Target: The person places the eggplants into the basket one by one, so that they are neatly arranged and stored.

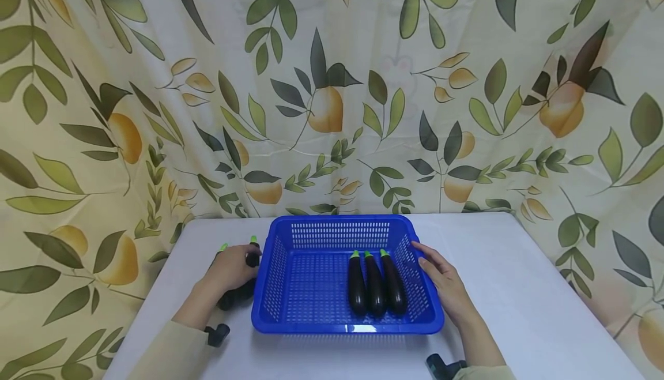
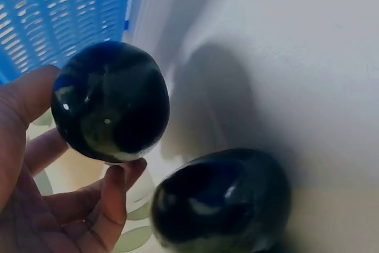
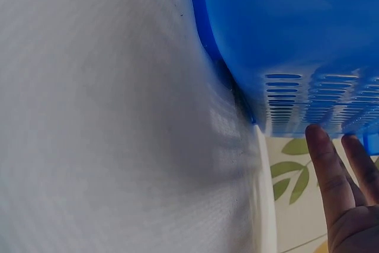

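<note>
Left hand (image 1: 234,268) pinching an eggplant (image 2: 111,102) — blue basket (image 1: 347,329) alongside.
Right hand (image 1: 445,281) — straight fingers spread at basket's right rim; three eggplants (image 1: 376,288) inside.

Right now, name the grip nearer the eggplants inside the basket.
Right grip, at the basket's right rim, near the three eggplants; left grip, beyond the left rim, holding another eggplant.

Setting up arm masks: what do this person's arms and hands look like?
Left hand and right hand are ungloved. Left sleeve and right sleeve are plain pale beige. A small dark, rounded device shows at the left wrist and another at the right. No cables or markings visible.
</note>
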A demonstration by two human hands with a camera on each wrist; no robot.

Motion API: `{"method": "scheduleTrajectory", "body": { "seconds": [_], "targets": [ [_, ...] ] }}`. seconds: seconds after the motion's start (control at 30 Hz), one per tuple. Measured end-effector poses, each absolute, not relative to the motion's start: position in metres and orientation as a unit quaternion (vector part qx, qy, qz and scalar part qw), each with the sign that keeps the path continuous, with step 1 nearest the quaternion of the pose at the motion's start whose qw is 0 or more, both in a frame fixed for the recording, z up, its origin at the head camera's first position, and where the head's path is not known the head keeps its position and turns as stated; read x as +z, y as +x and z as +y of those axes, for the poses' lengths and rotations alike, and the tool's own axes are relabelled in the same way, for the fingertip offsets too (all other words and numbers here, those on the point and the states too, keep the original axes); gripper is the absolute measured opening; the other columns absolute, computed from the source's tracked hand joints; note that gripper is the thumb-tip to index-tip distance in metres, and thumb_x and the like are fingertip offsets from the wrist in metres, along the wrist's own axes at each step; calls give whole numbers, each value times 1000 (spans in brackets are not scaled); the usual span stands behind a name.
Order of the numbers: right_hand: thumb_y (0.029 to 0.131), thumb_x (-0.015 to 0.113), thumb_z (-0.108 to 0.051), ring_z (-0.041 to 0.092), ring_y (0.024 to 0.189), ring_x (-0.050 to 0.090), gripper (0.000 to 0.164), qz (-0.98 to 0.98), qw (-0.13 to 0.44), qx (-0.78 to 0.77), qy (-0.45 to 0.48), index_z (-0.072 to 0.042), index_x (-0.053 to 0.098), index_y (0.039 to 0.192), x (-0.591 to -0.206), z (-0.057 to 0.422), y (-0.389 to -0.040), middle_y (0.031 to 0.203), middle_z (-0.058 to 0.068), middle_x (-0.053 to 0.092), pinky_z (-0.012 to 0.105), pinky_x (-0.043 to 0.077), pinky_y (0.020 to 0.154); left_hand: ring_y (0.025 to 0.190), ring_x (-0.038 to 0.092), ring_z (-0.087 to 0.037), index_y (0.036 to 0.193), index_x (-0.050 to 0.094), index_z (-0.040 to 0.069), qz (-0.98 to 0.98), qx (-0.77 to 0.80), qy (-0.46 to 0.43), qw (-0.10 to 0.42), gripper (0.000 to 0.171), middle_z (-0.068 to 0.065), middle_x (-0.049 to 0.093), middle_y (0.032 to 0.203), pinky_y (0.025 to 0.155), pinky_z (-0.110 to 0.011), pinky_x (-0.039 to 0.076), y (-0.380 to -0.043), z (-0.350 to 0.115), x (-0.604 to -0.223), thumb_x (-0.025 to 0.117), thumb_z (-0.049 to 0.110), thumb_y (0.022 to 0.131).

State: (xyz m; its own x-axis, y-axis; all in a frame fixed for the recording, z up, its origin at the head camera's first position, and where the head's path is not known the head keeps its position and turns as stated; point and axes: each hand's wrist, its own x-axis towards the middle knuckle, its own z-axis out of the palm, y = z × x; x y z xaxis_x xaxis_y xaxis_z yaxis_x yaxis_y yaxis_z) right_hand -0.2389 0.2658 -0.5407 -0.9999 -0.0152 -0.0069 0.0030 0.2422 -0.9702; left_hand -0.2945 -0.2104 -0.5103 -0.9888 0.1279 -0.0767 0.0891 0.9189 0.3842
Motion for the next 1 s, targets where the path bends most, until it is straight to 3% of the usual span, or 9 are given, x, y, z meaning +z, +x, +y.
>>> {"method": "scheduleTrajectory", "body": {
  "seconds": [0.57,1.0],
  "targets": [
    [110,45,-46,49,145,44,53,787,5,-617,-14,-25,42,158,-541,266,-239,167,16,34,62,50,107,119,66,-43,130,71,14,974,217,61,33,42,-24,68,133,99,-67,52,-285,-212,-470,74,24,90],
    [111,44,-42,49,146,44,52,785,5,-619,-14,-23,41,159,-536,265,-238,167,16,34,61,50,107,110,70,-37,132,70,17,968,239,70,21,41,-24,71,126,89,-57,58,-279,-210,-442,70,27,92]
  ]
}}
